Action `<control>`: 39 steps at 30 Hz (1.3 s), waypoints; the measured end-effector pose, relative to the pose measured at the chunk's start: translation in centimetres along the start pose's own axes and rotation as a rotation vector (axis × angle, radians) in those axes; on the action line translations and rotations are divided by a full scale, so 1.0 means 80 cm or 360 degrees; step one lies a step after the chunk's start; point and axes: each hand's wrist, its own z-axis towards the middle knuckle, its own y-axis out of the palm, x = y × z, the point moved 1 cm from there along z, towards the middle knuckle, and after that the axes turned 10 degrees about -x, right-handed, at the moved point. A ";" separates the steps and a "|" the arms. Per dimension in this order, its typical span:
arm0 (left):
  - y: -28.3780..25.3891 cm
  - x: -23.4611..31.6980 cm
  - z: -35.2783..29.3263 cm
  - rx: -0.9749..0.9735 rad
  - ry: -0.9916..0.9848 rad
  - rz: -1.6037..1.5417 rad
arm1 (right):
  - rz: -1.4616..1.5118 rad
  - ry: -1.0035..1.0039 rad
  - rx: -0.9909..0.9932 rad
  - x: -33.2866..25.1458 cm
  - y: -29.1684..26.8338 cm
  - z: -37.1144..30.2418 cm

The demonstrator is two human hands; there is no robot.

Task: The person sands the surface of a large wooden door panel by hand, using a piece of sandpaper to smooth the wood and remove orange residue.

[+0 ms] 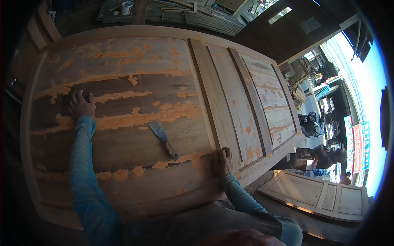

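Observation:
A large wooden panelled door (172, 135) lies flat before me, with streaks and patches of orange filler (152, 117) across its boards. My left hand (83, 105) rests on the wide left panel, fingers bent but apart, beside a filler streak. Near the panel's lower right corner, my right hand (223, 161) is closed, its fingers curled down at the wood. Whatever it may hold is hidden. Between the hands lies a putty knife (164, 139) with a worn handle and a flat metal blade, touched by neither hand.
A second panelled door (310, 192) lies low at the right. Beyond it a person in dark clothes (316, 159) appears at the open side. At the back are a white bucket (127, 7), slatted boards (164, 18) and a dark upright board (283, 28).

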 end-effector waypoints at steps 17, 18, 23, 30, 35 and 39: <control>-0.016 -0.004 -0.004 -0.0045 0.0002 0.0038 | 0.0056 -0.0085 0.0209 -0.040 0.137 0.525; -0.019 0.002 0.000 -0.0043 -0.0006 0.0048 | 0.0092 -0.0050 0.0163 -0.047 0.138 0.538; -0.008 0.004 0.003 -0.0080 -0.0039 -0.0073 | 0.0062 -0.0053 0.0163 -0.021 0.137 0.504; -0.023 0.004 -0.002 -0.0103 -0.0092 -0.0061 | 0.0127 -0.0230 0.0054 -0.029 0.050 0.225; -0.015 0.007 -0.003 -0.0077 -0.0078 -0.0145 | 0.0081 -0.0148 0.0066 -0.021 0.023 0.112; -0.020 0.006 -0.005 -0.0069 -0.0071 -0.0154 | 0.0114 -0.0185 0.0052 -0.024 0.012 0.080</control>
